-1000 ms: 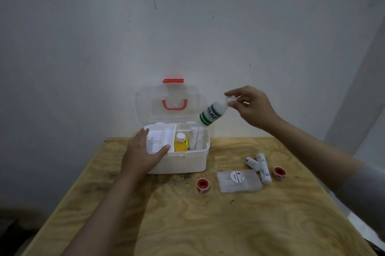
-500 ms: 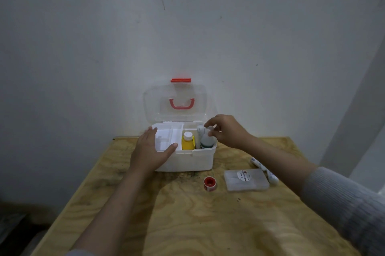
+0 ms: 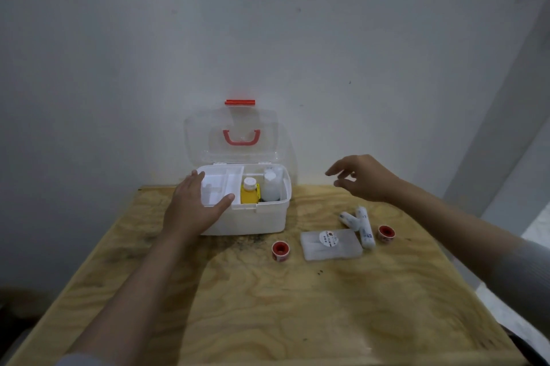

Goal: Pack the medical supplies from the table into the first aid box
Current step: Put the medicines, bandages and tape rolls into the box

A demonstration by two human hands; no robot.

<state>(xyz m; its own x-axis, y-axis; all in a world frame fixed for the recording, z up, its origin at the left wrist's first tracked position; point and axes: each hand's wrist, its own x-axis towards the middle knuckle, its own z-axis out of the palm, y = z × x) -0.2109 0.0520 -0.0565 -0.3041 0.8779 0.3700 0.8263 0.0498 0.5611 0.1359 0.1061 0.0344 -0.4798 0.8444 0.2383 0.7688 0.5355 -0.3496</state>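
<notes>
The white first aid box [image 3: 253, 221] stands at the back of the table with its clear lid [image 3: 235, 133] raised against the wall. Inside it a yellow bottle [image 3: 249, 194] and a white bottle [image 3: 271, 187] stand upright beside a white tray insert [image 3: 218, 187]. My left hand [image 3: 193, 207] rests on the box's front left corner, thumb over the rim. My right hand [image 3: 361, 176] hovers empty, fingers apart, right of the box and above two white bandage rolls [image 3: 364, 227]. A clear flat packet [image 3: 330, 245] and two red-cored tape rolls [image 3: 280, 251] [image 3: 386, 233] lie on the table.
The plywood table [image 3: 268, 306] stands against a white wall. Its right edge drops off beside a pale wall corner [image 3: 506, 127]. The near half of the tabletop shows bare wood.
My right hand set the white bottle into the box, let go and drew back to the right, now empty. My left hand stayed on the box.
</notes>
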